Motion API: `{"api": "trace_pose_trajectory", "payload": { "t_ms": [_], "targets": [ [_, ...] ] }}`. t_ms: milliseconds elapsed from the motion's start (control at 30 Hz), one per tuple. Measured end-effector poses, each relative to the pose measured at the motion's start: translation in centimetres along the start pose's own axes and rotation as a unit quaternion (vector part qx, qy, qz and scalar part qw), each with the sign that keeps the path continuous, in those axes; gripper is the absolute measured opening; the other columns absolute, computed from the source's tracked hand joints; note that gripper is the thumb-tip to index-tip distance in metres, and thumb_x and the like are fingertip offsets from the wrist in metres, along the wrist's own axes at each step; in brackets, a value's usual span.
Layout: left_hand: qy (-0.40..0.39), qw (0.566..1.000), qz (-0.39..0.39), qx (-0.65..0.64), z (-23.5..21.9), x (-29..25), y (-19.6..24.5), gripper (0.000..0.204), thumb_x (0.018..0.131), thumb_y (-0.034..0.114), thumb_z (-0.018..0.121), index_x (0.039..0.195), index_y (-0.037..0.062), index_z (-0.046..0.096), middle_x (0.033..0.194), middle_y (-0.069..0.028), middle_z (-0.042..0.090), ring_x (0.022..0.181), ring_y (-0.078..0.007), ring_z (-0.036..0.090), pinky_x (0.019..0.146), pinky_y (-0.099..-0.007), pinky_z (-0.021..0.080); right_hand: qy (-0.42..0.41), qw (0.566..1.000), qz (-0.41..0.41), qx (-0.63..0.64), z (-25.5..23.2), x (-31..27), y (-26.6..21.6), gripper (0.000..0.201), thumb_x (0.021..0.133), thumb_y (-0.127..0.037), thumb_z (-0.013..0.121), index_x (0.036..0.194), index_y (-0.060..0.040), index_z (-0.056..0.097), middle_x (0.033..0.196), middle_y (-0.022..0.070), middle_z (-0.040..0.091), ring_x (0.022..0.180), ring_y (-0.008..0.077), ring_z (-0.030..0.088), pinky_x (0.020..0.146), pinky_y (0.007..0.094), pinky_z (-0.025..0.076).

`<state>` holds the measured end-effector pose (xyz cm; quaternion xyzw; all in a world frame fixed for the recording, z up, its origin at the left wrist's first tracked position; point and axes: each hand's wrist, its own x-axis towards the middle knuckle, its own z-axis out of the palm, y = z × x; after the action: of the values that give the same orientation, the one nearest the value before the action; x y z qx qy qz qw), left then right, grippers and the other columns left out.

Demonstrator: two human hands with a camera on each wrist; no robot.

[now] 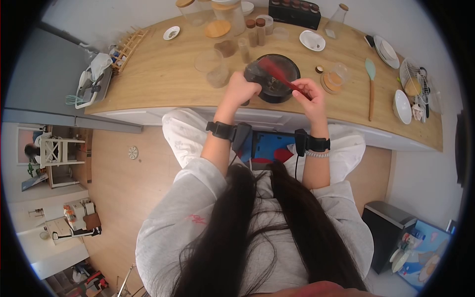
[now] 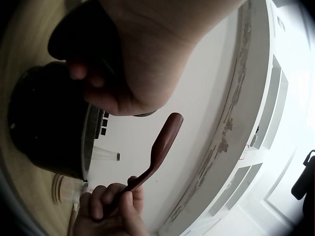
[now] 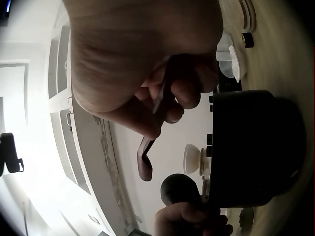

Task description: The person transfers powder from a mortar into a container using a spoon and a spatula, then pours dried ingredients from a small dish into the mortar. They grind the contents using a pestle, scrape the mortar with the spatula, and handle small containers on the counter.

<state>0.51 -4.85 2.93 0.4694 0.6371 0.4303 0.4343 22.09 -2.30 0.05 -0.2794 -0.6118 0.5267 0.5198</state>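
Note:
A dark round pot (image 1: 292, 64) stands near the counter's front edge, with brownish bits on its inner floor. My left hand (image 1: 241, 90) grips the pot's black handle, whose rounded end (image 3: 179, 188) sticks out past the fist in the right wrist view. My right hand (image 1: 311, 101) pinches a dark red utensil (image 1: 275, 69), its broad end over the pot. In the left wrist view the utensil (image 2: 165, 140) appears beside the pot (image 2: 47, 128), held by the right hand's fingers. Whether its tip touches the contents cannot be told.
The wooden counter (image 1: 163, 74) holds jars (image 1: 252, 33) behind the pot, a black spice rack (image 1: 294, 15), and a white dish (image 1: 312, 40). On the right lie a green-headed spatula (image 1: 370, 72), a lidded glass jar (image 1: 332, 81) and a white bowl (image 1: 402, 107). A dish rack (image 1: 129, 48) stands left.

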Motion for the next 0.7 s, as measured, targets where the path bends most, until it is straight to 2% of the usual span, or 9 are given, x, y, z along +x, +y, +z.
{"api": "trace_pose_trajectory", "payload": {
  "t_ms": [67,133,267,333,367,433,567,633,700],
  "targets": [
    [-0.001,1.000,0.005,-0.008,0.0,-0.1,0.2,0.018,0.058,0.002,0.060,0.074,-0.0045,0.056,0.057,-0.0057,0.054,0.046,-0.0137,0.053,0.043,-0.0266,0.041,-0.035,0.999,0.019,-0.003,-0.2,0.0,0.5,0.016,0.083,0.002,0.058,0.098,-0.0024,0.057,0.077,-0.0042,0.055,0.067,0.0031,0.046,0.060,0.0175,0.036],
    [-0.003,1.000,0.004,-0.008,-0.2,0.0,0.0,0.017,0.058,0.002,0.060,0.074,-0.0044,0.056,0.057,-0.0057,0.054,0.046,-0.0136,0.053,0.043,-0.0265,0.041,0.024,0.996,0.024,-0.080,-0.4,0.0,1.9,0.016,0.082,0.002,0.058,0.098,-0.0021,0.057,0.078,-0.0043,0.054,0.067,0.0026,0.046,0.059,0.0174,0.036],
    [-0.005,1.000,-0.002,-0.002,-0.2,0.3,-0.3,0.017,0.058,0.001,0.060,0.073,-0.0043,0.056,0.058,-0.0057,0.055,0.046,-0.0135,0.053,0.043,-0.0262,0.041,0.024,1.000,0.014,-0.002,-0.1,0.1,0.8,0.016,0.082,0.003,0.058,0.097,-0.0019,0.057,0.077,-0.0043,0.054,0.067,0.0023,0.046,0.059,0.0173,0.035],
    [-0.006,1.000,0.000,-0.004,0.0,0.2,-0.3,0.017,0.058,0.001,0.060,0.073,-0.0043,0.056,0.058,-0.0059,0.055,0.046,-0.0135,0.053,0.043,-0.0261,0.041,-0.034,0.999,0.022,0.016,-0.1,0.1,0.4,0.016,0.082,0.003,0.058,0.097,-0.0017,0.057,0.076,-0.0043,0.053,0.067,0.0022,0.046,0.058,0.0172,0.035],
    [-0.005,1.000,0.003,-0.005,0.0,0.2,-0.2,0.017,0.058,0.001,0.060,0.074,-0.0044,0.056,0.058,-0.0061,0.055,0.045,-0.0134,0.053,0.042,-0.0260,0.041,-0.033,0.999,0.022,0.016,-0.2,0.0,0.8,0.016,0.082,0.003,0.058,0.097,-0.0017,0.057,0.076,-0.0043,0.053,0.067,0.0022,0.046,0.058,0.0172,0.035],
    [-0.004,1.000,0.002,-0.005,-0.1,-0.1,0.1,0.017,0.058,0.001,0.060,0.073,-0.0043,0.056,0.058,-0.0063,0.055,0.045,-0.0134,0.053,0.042,-0.0260,0.041,0.023,0.995,0.051,-0.079,-0.5,0.0,1.9,0.016,0.082,0.003,0.058,0.097,-0.0012,0.056,0.076,-0.0041,0.053,0.067,0.0020,0.046,0.059,0.0166,0.035],
    [-0.013,1.000,-0.003,-0.014,-0.2,0.0,0.0,0.016,0.058,0.000,0.059,0.073,-0.0042,0.056,0.057,-0.0064,0.055,0.045,-0.0135,0.053,0.042,-0.0261,0.041,0.017,0.999,0.029,0.001,-0.7,0.1,1.1,0.015,0.081,0.003,0.058,0.095,-0.0013,0.057,0.074,-0.0044,0.052,0.065,0.0020,0.045,0.058,0.0168,0.034],
    [-0.012,1.000,0.001,-0.029,0.0,0.2,-0.4,0.016,0.058,0.000,0.059,0.073,-0.0040,0.055,0.057,-0.0062,0.055,0.045,-0.0134,0.052,0.042,-0.0261,0.041,-0.034,0.998,0.040,0.028,-0.4,0.1,-0.2,0.014,0.081,0.004,0.058,0.094,-0.0013,0.058,0.073,-0.0041,0.052,0.065,0.0023,0.045,0.058,0.0172,0.035],
    [-0.007,0.999,0.007,-0.041,0.0,0.2,-0.4,0.015,0.058,0.000,0.059,0.072,-0.0038,0.055,0.056,-0.0059,0.054,0.044,-0.0133,0.052,0.042,-0.0262,0.040,-0.017,0.998,0.057,-0.024,-0.7,-0.1,0.8,0.014,0.080,0.004,0.058,0.093,-0.0014,0.058,0.072,-0.0043,0.052,0.064,0.0024,0.045,0.058,0.0173,0.035]
  ]
}}
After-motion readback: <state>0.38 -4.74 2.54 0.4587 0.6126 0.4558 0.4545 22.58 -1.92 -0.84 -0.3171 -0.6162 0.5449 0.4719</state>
